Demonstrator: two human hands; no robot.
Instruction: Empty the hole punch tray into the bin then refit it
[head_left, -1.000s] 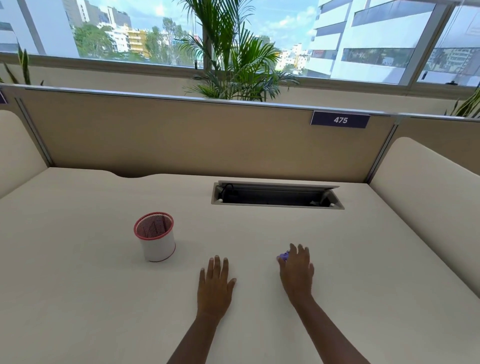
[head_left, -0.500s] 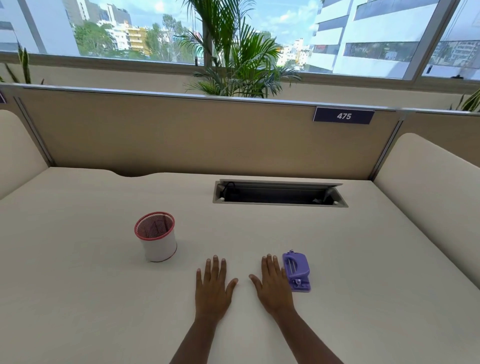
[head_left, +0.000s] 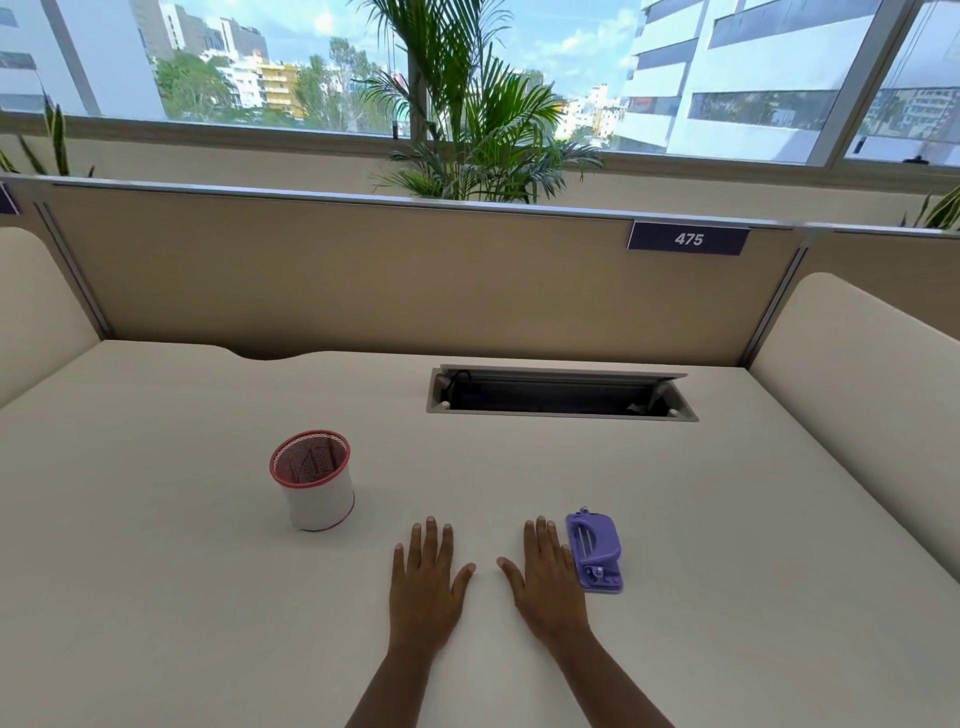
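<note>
A cream desk (head_left: 727, 519) fills the lower frame. Low in the centre, the left hand (head_left: 423, 587) and right hand (head_left: 548, 582) lie flat, palms down, fingers spread, holding nothing. A small purple plastic hole punch (head_left: 595, 553) sits on the desk just beside the right hand's outer edge, lower right of centre. A white cylindrical mesh bin with a red rim (head_left: 314, 480) stands upright, left of centre, well apart from both hands.
</note>
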